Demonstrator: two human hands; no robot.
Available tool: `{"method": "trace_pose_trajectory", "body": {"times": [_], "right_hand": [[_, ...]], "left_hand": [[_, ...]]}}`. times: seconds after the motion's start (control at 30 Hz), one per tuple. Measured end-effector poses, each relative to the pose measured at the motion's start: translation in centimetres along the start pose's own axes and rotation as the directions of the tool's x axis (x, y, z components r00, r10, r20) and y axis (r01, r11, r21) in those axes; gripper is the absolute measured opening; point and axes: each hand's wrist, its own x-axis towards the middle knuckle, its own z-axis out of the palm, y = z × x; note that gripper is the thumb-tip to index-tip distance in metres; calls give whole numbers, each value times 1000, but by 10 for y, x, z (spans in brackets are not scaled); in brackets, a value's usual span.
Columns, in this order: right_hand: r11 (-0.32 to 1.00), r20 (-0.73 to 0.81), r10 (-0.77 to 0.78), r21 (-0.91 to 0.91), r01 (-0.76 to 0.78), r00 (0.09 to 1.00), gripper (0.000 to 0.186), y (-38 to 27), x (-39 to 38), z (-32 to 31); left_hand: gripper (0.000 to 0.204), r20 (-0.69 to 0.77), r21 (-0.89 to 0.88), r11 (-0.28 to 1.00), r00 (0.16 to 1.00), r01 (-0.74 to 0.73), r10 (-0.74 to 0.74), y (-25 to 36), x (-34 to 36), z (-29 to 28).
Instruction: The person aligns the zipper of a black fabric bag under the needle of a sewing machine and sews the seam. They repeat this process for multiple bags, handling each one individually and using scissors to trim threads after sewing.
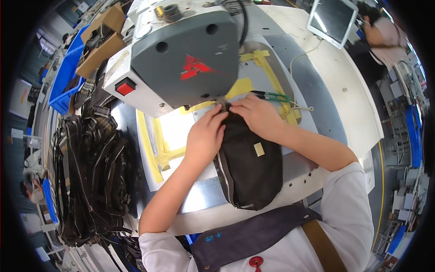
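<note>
A black zippered fabric bag lies lengthwise in front of me on the sewing machine's plate, with a small yellow tag on it. Its far end reaches under the head of a grey and white sewing machine. My left hand grips the left side of that far end with bent fingers. From the right, my right hand pinches the same end close to the needle area, which the machine head and my fingertips partly hide. Thread snips with green handles lie just beyond my right hand.
To the left hangs a heap of black and plaid zippered bags. Behind it are a blue bin and a cardboard box. Yellow tape marks the plate. A white-framed screen stands far right, with another person beyond.
</note>
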Motion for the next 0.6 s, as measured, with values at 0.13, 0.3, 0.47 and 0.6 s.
{"method": "trace_pose_trajectory", "body": {"times": [0.13, 0.3, 0.47, 0.6], "right_hand": [[938, 36, -89, 340, 72, 995, 18, -43, -33, -6], [892, 165, -169, 445, 79, 972, 18, -71, -60, -21], [988, -130, 96, -111, -111, 987, 30, 21, -36, -38], [929, 63, 278, -270, -252, 958, 27, 53, -43, -46]], "left_hand": [[30, 340, -404, 686, 796, 605, -502, 16, -27, -25], [23, 622, -373, 651, 698, 662, -354, 21, -48, -45], [22, 575, -483, 650, 773, 586, -270, 15, -45, -46], [21, 641, -549, 544, 737, 635, -214, 8, -41, -44]]}}
